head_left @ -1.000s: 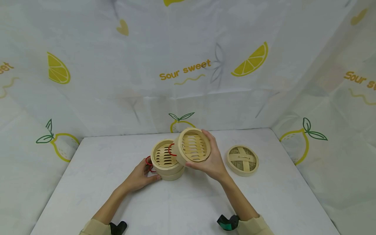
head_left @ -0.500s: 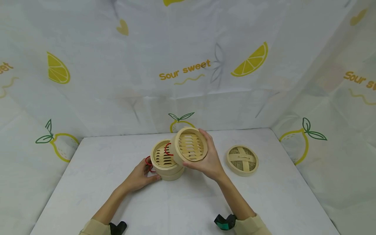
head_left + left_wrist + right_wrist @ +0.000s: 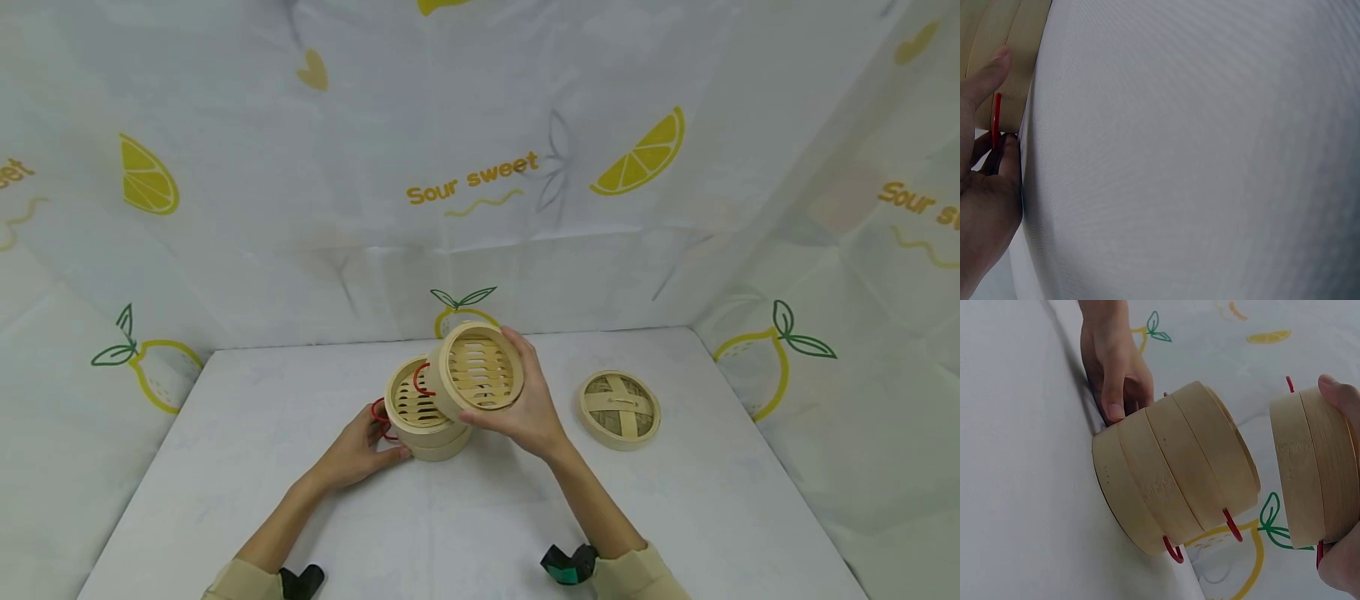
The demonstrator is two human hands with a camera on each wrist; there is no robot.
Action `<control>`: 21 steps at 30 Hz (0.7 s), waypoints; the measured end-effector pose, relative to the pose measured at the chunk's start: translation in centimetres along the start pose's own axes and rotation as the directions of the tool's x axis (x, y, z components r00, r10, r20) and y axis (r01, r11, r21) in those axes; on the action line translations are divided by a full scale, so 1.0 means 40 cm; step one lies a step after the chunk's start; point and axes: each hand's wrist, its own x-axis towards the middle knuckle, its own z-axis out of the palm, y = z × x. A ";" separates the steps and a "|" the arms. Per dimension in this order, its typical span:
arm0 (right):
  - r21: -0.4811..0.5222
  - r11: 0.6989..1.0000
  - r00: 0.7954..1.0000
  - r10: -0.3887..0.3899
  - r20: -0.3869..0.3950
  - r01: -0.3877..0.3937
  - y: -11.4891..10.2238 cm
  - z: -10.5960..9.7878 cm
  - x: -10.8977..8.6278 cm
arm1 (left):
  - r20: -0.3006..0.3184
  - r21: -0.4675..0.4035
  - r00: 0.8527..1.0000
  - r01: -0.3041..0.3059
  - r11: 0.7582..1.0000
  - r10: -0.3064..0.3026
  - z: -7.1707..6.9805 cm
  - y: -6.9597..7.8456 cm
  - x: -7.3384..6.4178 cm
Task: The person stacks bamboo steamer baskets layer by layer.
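Note:
Two stacked bamboo steamer baskets [image 3: 438, 452] stand left of centre on the table, a slatted floor showing in the upper one. My left hand [image 3: 352, 450] holds their left side, thumb at the front and fingers by the red loop handles [image 3: 996, 119]. A third bamboo steamer basket [image 3: 483, 367] is tilted in the air above the stack's right side, its slatted inside facing me. My right hand [image 3: 531, 408] grips it by the right rim. In the right wrist view a gap separates this raised basket [image 3: 1304, 475] from the stack [image 3: 1166, 469].
A round woven bamboo lid [image 3: 619, 408] lies on the white-covered table [image 3: 465, 533], right of my right hand. Lemon-printed cloth [image 3: 480, 267] hangs behind the table and along both sides.
My right hand has moved the raised basket slightly left and a little upward, further over the stack. The left hand, the stack and the lid have stayed put.

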 end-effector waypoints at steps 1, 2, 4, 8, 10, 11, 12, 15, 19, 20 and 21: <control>-0.001 1.000 1.000 -0.003 0.002 0.003 0.000 0.002 0.000 | 0.000 -0.001 1.000 0.000 1.000 0.000 0.000 0.000 0.000; -0.001 1.000 1.000 -0.002 0.002 0.002 -0.001 0.004 0.001 | 0.000 0.000 1.000 0.000 1.000 0.000 0.000 0.000 0.000; 0.000 1.000 1.000 -0.002 -0.001 0.002 -0.002 0.007 0.000 | 0.000 0.001 1.000 0.000 1.000 0.000 0.000 0.001 0.000; 0.008 1.000 1.000 0.008 -0.002 -0.008 0.001 0.012 -0.001 | -0.001 0.000 1.000 0.003 1.000 -0.003 0.000 0.002 0.000; 0.013 1.000 1.000 0.005 0.000 -0.005 0.004 0.016 0.000 | -0.001 0.000 1.000 0.005 1.000 -0.005 0.000 0.003 0.000; 0.015 1.000 1.000 0.002 0.001 -0.002 0.004 0.018 0.000 | -0.002 0.000 1.000 0.006 1.000 -0.006 0.000 0.004 -0.001; 0.017 1.000 1.000 0.003 0.004 -0.003 0.004 0.020 0.001 | -0.001 0.000 1.000 0.003 1.000 -0.003 0.000 0.005 -0.001; 0.023 1.000 1.000 -0.002 0.010 0.002 0.004 0.028 0.003 | -0.003 0.007 1.000 -0.007 1.000 0.007 -0.001 0.009 -0.004; 0.031 1.000 1.000 0.004 0.012 -0.005 0.003 0.038 0.004 | -0.001 0.024 1.000 -0.029 0.999 0.029 -0.001 0.010 -0.006; 0.032 0.999 1.000 0.007 0.012 -0.008 0.002 0.040 0.004 | 0.001 0.028 0.999 -0.037 0.999 0.037 -0.001 0.009 -0.005; 0.030 1.000 1.000 0.009 0.012 -0.009 0.001 0.042 0.004 | 0.001 0.023 0.999 -0.035 0.999 0.035 -0.001 0.009 -0.005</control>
